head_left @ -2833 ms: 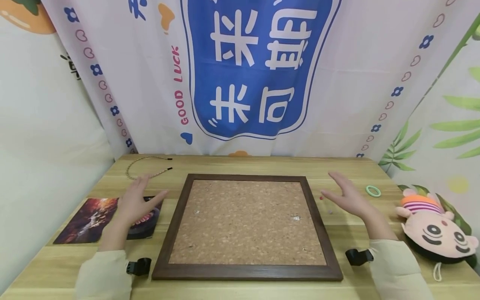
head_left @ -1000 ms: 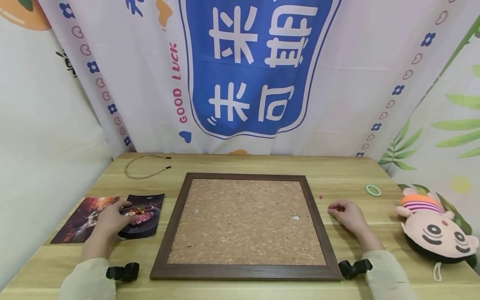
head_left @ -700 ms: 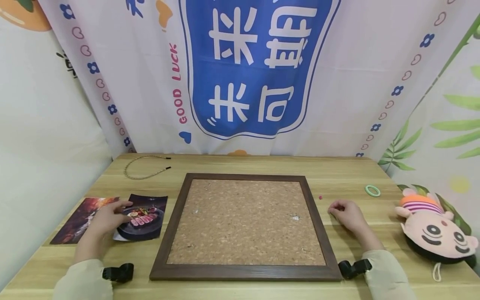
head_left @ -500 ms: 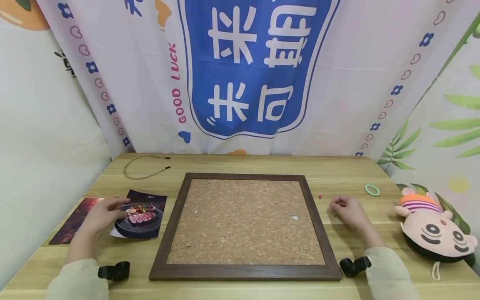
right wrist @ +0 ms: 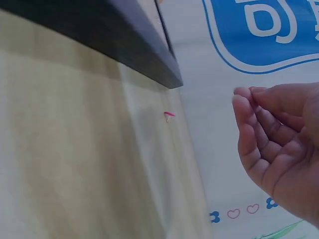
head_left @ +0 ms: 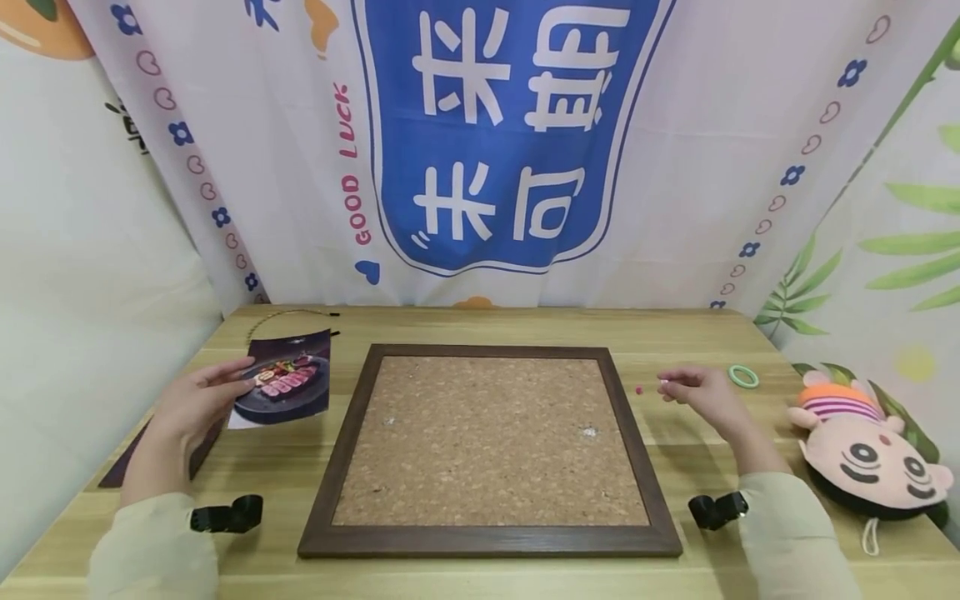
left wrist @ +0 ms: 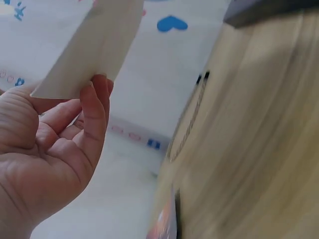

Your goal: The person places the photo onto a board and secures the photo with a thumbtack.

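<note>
Between thumb and fingers my left hand pinches a photo of sliced meat on a dark plate, raised above the table. Its plain white back faces the left wrist view. To the right of the cork board, my right hand has thumb and fingertips pressed together above the table. A tiny pale spot, probably a thumbtack head, shows at those fingertips; most of it is hidden. A pink-red thumbtack lies on the table beside the board's frame. Partly behind my left hand is a second, dark photo.
A thin twisted headband lies at the back left, partly behind the raised photo. A green ring lies beyond my right hand. At the right edge sits a plush toy. A printed curtain hangs behind the table.
My left hand has taken hold of the meat photo and lifted it off the table. The pale tack seen earlier on the table is gone from there; my right hand has risen with fingertips together.
</note>
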Motion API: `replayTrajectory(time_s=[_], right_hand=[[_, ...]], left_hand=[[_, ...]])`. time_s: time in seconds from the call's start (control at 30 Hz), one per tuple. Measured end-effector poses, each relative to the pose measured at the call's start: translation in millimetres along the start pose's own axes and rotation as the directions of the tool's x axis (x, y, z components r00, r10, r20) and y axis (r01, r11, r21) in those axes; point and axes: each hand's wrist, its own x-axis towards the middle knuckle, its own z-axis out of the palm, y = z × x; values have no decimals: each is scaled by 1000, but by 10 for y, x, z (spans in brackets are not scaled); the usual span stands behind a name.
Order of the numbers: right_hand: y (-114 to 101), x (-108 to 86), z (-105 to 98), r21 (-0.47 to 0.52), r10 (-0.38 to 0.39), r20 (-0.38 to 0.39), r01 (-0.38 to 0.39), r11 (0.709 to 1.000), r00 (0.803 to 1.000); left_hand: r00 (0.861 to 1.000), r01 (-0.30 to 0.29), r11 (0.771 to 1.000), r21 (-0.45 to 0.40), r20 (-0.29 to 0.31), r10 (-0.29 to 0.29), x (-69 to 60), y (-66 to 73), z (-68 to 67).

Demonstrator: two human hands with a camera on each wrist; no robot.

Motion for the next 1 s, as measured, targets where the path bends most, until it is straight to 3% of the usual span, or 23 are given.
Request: replayTrajectory(time_s=[0.1,0.2,0.27,0.33,0.4,0.5,0.57,0.83,1.0], right_hand=[[-53,19,-19,-36,12,6,-11,999,1000],[-123,48,-18,-57,28,16,-27,998,999],[-172,73,-6,-59,29,13,-28,998,999],[-216,103,15,-54,18,2,-18,998,1000],[-253,137,49,-46,3,-10,-4,999,1000],[-303,207,130,-28,-27,-20,27,999,999],[-345,268,201,-10,-44,-19,43,999,999],[-582,453,467,83,-83,-17,84,993,996],[-727,535,583,130,-79,-33,83,988,996]], left_hand=[[999,-37,990,-133,31,41,32,93,150],[991,-76,966,-248,88,101,-65,341,394],[982,-93,961,-261,137,132,-142,529,566],[981,-86,966,-245,150,126,-169,663,732],[981,-72,982,-177,165,102,-161,756,878],[982,-33,996,-78,185,47,-106,827,1067],[976,-31,998,-52,216,41,-61,844,1174],[951,-110,993,-50,284,120,33,892,1657],[952,-102,994,-44,286,110,54,947,1985]])
